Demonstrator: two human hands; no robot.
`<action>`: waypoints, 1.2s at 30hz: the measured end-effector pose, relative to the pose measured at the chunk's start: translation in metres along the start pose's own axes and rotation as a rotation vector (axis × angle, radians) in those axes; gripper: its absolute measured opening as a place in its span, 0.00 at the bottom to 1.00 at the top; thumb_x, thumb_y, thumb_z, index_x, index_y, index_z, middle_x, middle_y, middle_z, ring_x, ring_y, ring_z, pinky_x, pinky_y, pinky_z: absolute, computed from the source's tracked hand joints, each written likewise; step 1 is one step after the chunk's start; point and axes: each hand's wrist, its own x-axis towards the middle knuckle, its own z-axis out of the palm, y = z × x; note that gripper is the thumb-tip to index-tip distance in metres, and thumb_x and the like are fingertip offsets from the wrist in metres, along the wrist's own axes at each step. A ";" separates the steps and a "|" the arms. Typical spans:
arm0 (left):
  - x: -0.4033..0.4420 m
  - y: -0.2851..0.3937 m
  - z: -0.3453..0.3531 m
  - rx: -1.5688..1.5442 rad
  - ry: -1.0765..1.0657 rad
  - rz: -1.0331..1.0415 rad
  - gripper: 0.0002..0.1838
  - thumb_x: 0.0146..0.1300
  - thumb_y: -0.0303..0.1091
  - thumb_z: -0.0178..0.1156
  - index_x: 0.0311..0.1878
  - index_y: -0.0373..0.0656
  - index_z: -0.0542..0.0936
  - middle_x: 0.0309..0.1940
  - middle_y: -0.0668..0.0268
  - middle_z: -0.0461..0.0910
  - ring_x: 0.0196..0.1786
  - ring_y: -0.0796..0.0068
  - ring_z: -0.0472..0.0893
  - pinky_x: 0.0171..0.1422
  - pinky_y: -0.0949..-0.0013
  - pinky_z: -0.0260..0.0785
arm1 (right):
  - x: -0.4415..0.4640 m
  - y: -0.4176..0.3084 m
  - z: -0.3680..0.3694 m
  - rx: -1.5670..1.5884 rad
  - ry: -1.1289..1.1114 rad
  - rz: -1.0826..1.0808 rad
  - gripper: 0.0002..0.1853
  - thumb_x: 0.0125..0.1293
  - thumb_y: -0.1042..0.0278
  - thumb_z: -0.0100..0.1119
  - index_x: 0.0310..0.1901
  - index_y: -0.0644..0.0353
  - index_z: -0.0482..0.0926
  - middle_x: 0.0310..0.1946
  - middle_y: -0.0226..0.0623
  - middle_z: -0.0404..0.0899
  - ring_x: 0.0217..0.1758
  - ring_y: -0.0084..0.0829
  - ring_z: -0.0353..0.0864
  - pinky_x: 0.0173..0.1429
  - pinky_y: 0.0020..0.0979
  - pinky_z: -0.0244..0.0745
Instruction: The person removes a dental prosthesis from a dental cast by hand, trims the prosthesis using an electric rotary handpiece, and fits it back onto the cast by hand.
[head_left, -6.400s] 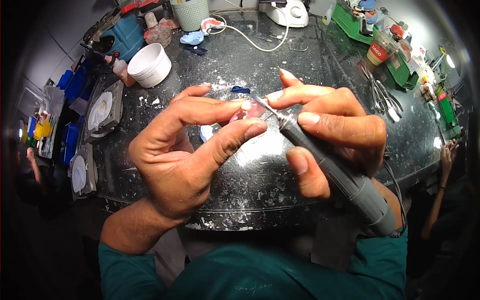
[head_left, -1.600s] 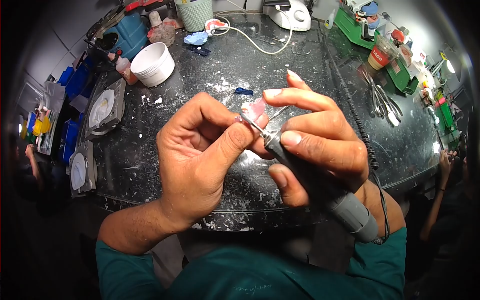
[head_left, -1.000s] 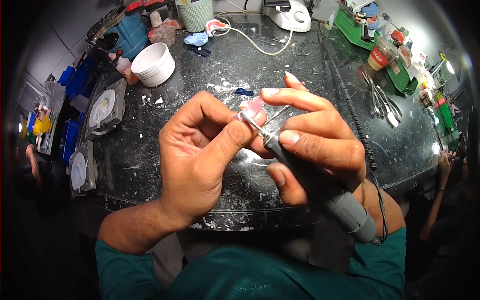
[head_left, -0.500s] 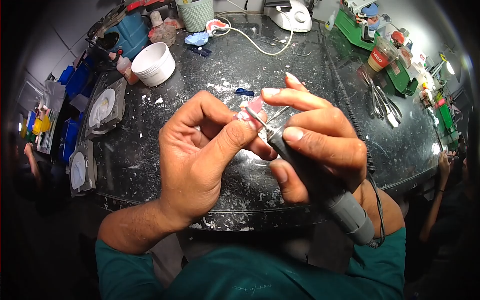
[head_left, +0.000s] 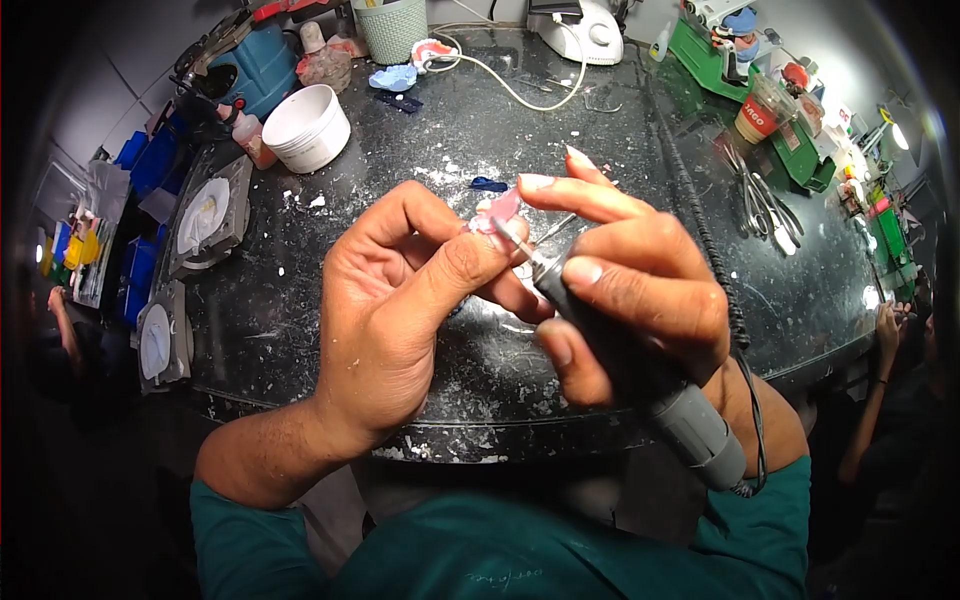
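Observation:
Between thumb and fingertips, my left hand (head_left: 400,290) pinches a small pink denture (head_left: 507,208) with whitish teeth along its edge. My right hand (head_left: 650,290) is wrapped round a dark rotary handpiece (head_left: 620,340) with a grey rear end. Its slim bur (head_left: 512,238) points up and left, at the denture's lower right side; contact is hard to make out. The right index fingertip rests at the denture's upper right edge. A thin metal piece (head_left: 555,228) sticks out beside the bur, its root hidden. My left fingers cover much of the denture.
A white tub (head_left: 308,130) stands at left and metal pliers (head_left: 765,200) lie at right. Behind are a blue dental impression (head_left: 393,78), a dental model (head_left: 434,52) and a white control unit (head_left: 585,35) with its cord. White debris covers the dark bench (head_left: 270,340).
The denture has tilted slightly in my left hand. The right hand and handpiece have shifted a little left, with the bur still at the denture.

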 end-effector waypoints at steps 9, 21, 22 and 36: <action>0.000 0.001 0.006 0.134 0.018 0.058 0.05 0.68 0.24 0.59 0.35 0.39 0.72 0.31 0.61 0.81 0.33 0.77 0.82 0.48 0.70 0.77 | 0.000 0.004 -0.005 -0.005 0.071 0.013 0.23 0.65 0.65 0.65 0.54 0.61 0.64 0.41 0.49 0.76 0.52 0.54 0.82 0.68 0.64 0.64; 0.003 -0.003 0.002 0.299 -0.118 0.077 0.05 0.67 0.24 0.60 0.38 0.37 0.73 0.33 0.56 0.83 0.33 0.69 0.85 0.41 0.66 0.82 | 0.003 -0.007 -0.004 0.160 0.156 0.301 0.23 0.57 0.89 0.65 0.53 0.64 0.70 0.44 0.47 0.81 0.49 0.36 0.85 0.52 0.34 0.83; 0.004 -0.004 0.000 0.252 -0.117 0.059 0.05 0.66 0.24 0.61 0.38 0.37 0.73 0.33 0.56 0.83 0.33 0.69 0.85 0.41 0.66 0.82 | 0.003 -0.005 -0.005 0.157 0.144 0.275 0.23 0.57 0.89 0.66 0.52 0.64 0.70 0.44 0.46 0.81 0.49 0.36 0.85 0.51 0.33 0.83; 0.005 -0.002 0.003 0.094 -0.002 0.015 0.10 0.66 0.25 0.60 0.49 0.33 0.75 0.38 0.51 0.85 0.41 0.66 0.87 0.50 0.60 0.82 | 0.000 0.002 -0.005 0.109 0.195 0.275 0.18 0.62 0.86 0.63 0.52 0.64 0.71 0.41 0.43 0.79 0.44 0.32 0.85 0.49 0.32 0.83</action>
